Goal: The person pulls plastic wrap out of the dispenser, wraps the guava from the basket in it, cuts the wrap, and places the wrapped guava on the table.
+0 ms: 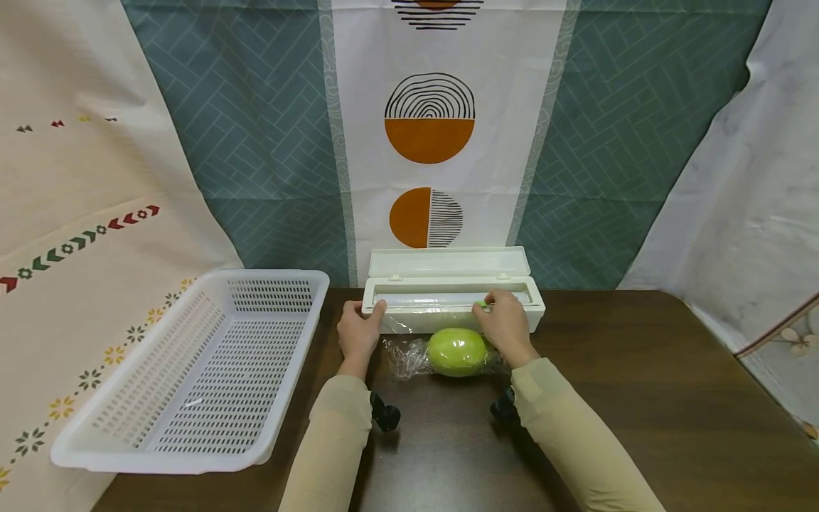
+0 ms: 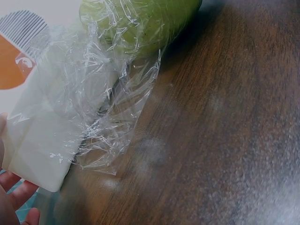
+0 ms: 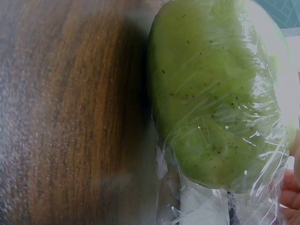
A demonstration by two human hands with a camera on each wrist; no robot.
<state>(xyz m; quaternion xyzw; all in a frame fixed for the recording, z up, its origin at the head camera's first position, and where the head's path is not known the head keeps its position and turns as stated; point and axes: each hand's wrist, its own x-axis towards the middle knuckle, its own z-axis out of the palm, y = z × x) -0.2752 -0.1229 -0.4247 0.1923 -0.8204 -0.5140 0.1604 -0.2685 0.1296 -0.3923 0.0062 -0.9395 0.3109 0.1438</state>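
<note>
A white cling film dispenser box (image 1: pixel 448 284) stands at the back of the table, its lid (image 1: pixel 448 262) raised and a roll inside. My left hand (image 1: pixel 358 331) grips its left end, thumb on the front top edge and fingers behind. At the right part of the front edge, my right hand (image 1: pixel 504 323) pinches a small green slide cutter (image 1: pixel 482 304). Right in front of the box lies a smooth green fruit (image 1: pixel 457 352), like a melon, wrapped in clear cling film (image 2: pixel 93 89). The film bunches out at both sides. Dark specks dot the fruit (image 3: pixel 211 93) in the right wrist view.
To the left, a large white plastic basket (image 1: pixel 291 398) with slotted walls holds a small white strip (image 1: pixel 193 403). Behind the dark wooden table (image 1: pixel 627 370) hangs a patterned cloth (image 1: pixel 256 142), close to the raised lid.
</note>
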